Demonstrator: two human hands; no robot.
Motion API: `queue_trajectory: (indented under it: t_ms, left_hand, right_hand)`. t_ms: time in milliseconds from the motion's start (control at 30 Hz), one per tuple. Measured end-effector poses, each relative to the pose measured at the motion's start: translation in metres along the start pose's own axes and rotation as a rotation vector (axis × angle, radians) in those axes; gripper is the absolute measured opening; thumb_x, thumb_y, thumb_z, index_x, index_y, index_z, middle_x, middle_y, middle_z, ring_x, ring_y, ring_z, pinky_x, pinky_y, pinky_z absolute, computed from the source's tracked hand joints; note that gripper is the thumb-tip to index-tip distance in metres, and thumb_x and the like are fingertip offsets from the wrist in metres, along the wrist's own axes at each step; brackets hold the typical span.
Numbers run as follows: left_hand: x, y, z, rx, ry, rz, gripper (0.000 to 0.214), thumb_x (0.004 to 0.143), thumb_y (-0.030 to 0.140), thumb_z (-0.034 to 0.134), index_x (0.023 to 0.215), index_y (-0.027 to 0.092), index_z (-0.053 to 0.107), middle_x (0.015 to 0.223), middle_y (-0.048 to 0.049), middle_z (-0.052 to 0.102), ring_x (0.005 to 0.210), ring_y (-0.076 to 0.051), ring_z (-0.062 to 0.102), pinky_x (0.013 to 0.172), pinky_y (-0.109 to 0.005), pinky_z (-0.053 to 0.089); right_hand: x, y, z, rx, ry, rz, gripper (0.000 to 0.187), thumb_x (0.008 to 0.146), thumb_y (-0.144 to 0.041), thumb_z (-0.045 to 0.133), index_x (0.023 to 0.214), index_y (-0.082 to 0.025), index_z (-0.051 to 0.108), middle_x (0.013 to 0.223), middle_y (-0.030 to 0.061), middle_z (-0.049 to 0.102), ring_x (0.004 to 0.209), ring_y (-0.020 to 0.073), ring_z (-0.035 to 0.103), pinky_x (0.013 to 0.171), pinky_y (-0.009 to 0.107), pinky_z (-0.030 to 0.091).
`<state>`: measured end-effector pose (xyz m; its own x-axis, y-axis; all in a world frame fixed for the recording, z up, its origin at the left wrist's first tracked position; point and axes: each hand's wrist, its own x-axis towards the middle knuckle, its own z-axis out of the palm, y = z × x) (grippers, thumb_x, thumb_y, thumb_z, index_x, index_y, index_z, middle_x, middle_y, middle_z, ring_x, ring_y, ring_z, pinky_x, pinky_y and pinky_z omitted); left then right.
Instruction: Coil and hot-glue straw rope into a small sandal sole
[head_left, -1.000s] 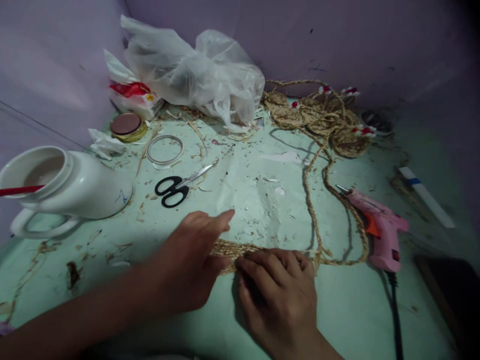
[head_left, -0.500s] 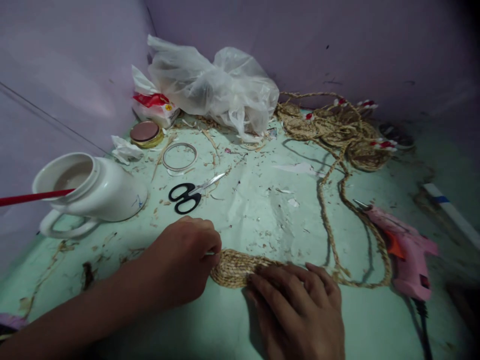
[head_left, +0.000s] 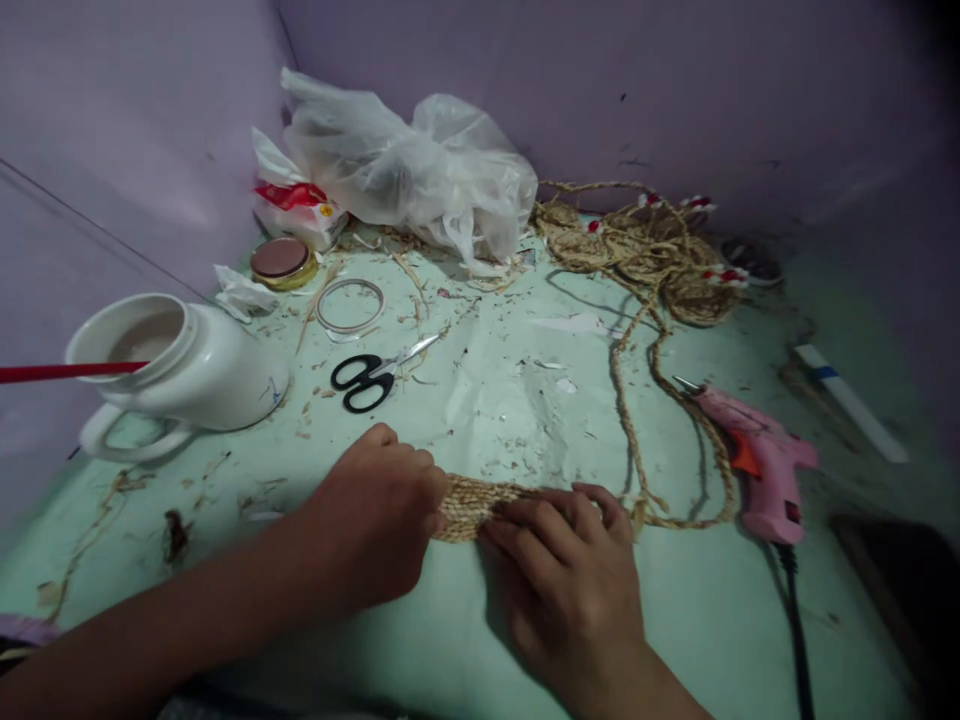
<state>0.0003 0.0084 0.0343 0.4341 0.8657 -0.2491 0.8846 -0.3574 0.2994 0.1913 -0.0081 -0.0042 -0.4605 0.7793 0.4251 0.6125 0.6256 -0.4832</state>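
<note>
An oval coil of braided straw rope [head_left: 466, 508] lies flat on the table in front of me. My left hand [head_left: 379, 520] is closed on its left end, knuckles up, with the fingertips mostly hidden. Over its right part, my right hand [head_left: 574, 580] bends its fingers down onto the braid and holds it; the thumb is out of sight. From the right end a loose length of braided rope [head_left: 625, 420] loops back toward a pile of similar coils [head_left: 600, 240] with red and white trims.
A pink glue gun [head_left: 757, 455] lies right of the rope loop, its cord running forward. Black-handled scissors [head_left: 367, 382], a tape ring [head_left: 350, 306] and a tipped white jug [head_left: 225, 365] are at left. A plastic bag [head_left: 420, 170] sits against the wall. Straw scraps litter the table.
My left hand has closed further over the coil's left end. My right hand has shifted slightly left and up, its fingers more bent. The whole view has shifted a little.
</note>
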Motion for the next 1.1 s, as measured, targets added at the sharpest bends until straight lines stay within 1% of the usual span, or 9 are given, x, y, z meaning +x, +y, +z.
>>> queue_trajectory:
  t_ms: [100,200,333,433,567,700,767,967,1100]
  left_hand:
    - [-0.002,0.000,0.001,-0.085,0.108,-0.060,0.021,0.077,0.027,0.059,0.058,0.020,0.053,0.059,-0.0007,0.060,0.061,-0.018,0.052,0.066,-0.034,0.037]
    - [-0.001,0.008,0.007,-0.053,0.092,-0.099,0.023,0.076,0.034,0.064,0.060,0.020,0.055,0.060,-0.0003,0.061,0.063,-0.019,0.054,0.063,-0.032,0.037]
    - [0.000,0.019,0.016,0.098,0.081,-0.105,0.016,0.080,0.029,0.061,0.067,0.019,0.059,0.068,-0.0029,0.064,0.067,-0.021,0.057,0.067,-0.035,0.038]
    - [-0.001,0.021,0.017,0.123,0.101,-0.066,0.015,0.082,0.025,0.057,0.070,0.018,0.060,0.070,-0.0045,0.064,0.067,-0.022,0.059,0.070,-0.038,0.039]
    - [-0.006,0.013,0.006,0.004,0.094,-0.016,0.023,0.085,0.032,0.053,0.067,0.018,0.061,0.066,-0.0024,0.064,0.064,-0.020,0.059,0.067,-0.035,0.038]
    - [-0.011,0.005,-0.010,-0.152,0.364,-0.161,0.030,0.085,0.038,0.049,0.065,0.019,0.059,0.063,-0.0007,0.061,0.064,-0.017,0.056,0.061,-0.030,0.036]
    - [-0.010,0.003,-0.013,-0.172,0.435,-0.191,0.023,0.083,0.036,0.052,0.069,0.019,0.059,0.068,-0.0004,0.062,0.067,-0.017,0.057,0.063,-0.030,0.038]
    - [-0.002,0.010,0.004,-0.116,0.286,-0.043,0.015,0.084,0.022,0.050,0.076,0.016,0.062,0.080,-0.0044,0.064,0.079,-0.021,0.058,0.073,-0.035,0.042]
    - [-0.002,0.015,0.012,-0.054,0.255,0.044,0.014,0.084,0.023,0.055,0.090,0.015,0.064,0.093,-0.0087,0.064,0.091,-0.025,0.056,0.081,-0.042,0.041]
  right_hand:
    - [0.003,0.005,-0.008,0.006,0.087,-0.029,0.007,0.082,-0.016,0.062,0.083,-0.020,0.068,0.077,0.0023,0.071,0.069,0.0191,0.056,0.076,0.042,0.034]
    - [0.005,0.016,-0.018,-0.017,0.255,-0.011,0.006,0.081,-0.014,0.064,0.080,-0.020,0.067,0.073,0.0016,0.069,0.065,0.0166,0.057,0.070,0.038,0.038]
    - [0.009,0.037,-0.028,-0.004,0.471,0.165,0.006,0.081,-0.017,0.066,0.077,-0.021,0.066,0.073,0.0017,0.066,0.069,0.0180,0.060,0.068,0.036,0.045]
    - [0.012,0.047,-0.030,0.010,0.550,0.228,0.006,0.080,-0.021,0.067,0.074,-0.022,0.066,0.073,0.0019,0.066,0.071,0.0197,0.061,0.070,0.038,0.046]
    - [0.014,0.049,-0.031,0.035,0.526,0.232,0.004,0.083,-0.021,0.063,0.083,-0.021,0.067,0.078,0.0030,0.068,0.073,0.0193,0.062,0.069,0.037,0.049]
    - [0.015,0.050,-0.034,0.047,0.506,0.237,0.009,0.085,-0.020,0.058,0.088,-0.019,0.066,0.082,0.0050,0.068,0.078,0.0197,0.063,0.070,0.035,0.049]
    - [0.015,0.055,-0.035,0.047,0.465,0.228,0.009,0.085,-0.019,0.058,0.084,-0.019,0.067,0.079,0.0045,0.069,0.077,0.0200,0.064,0.070,0.035,0.049]
    - [0.016,0.066,-0.034,-0.007,0.333,0.194,0.013,0.086,-0.020,0.056,0.083,-0.018,0.068,0.078,0.0065,0.069,0.075,0.0213,0.061,0.070,0.037,0.047]
    - [0.019,0.060,-0.040,-0.003,0.042,0.078,0.018,0.087,-0.020,0.055,0.077,-0.019,0.070,0.073,0.0048,0.070,0.072,0.0197,0.060,0.068,0.035,0.045]
